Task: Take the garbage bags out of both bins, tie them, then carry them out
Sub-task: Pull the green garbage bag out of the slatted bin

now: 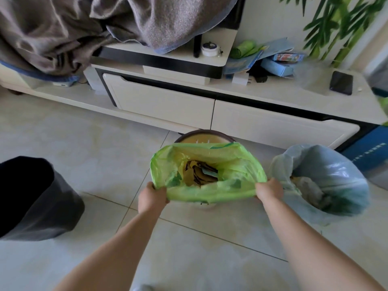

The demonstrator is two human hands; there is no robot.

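A green garbage bag (210, 192) hangs open in the middle of the view, with brown and yellow paper scraps inside. My left hand (152, 197) grips its near rim at the left and my right hand (269, 189) grips the rim at the right. Behind the bag shows the dark rim of a round bin (204, 134) with a pale inside. To the right stands a second bin lined with a pale blue garbage bag (327, 164), holding crumpled waste.
A low white TV cabinet (273, 127) with drawers runs across behind the bins. On it lie a black phone (341, 82), boxes and a grey blanket (105, 28). A dark grey container (42, 198) stands on the tiled floor at left.
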